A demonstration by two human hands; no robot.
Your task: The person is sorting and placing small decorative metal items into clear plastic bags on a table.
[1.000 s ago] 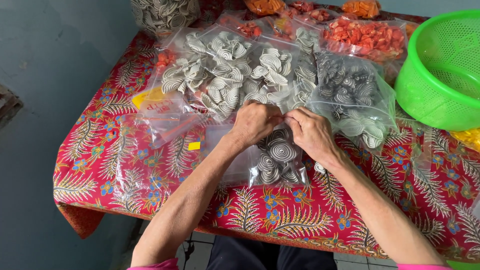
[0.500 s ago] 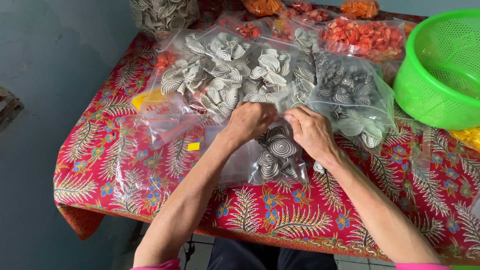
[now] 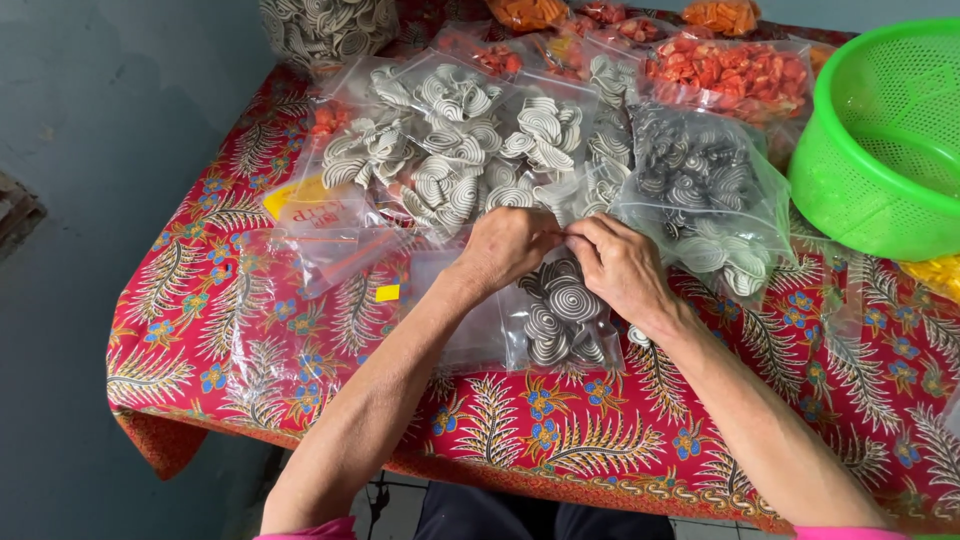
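- The left hand and right hand meet at the top edge of a clear bag of spiral crackers, each pinching the mouth between fingertips.
- The bag lies flat on the tabletop near the front edge, between the forearms, just in front of a pile of filled bags.
- The step looks like pressing the bag's strip shut; finishing it calls for running the pinch along the whole mouth without trapping a cracker.
- The tabletop wears a red cloth with leaf and flower print.
- A green basket sits at the right, red cracker bags at the back.
- A grey wall stands to the left; tiled floor shows below.
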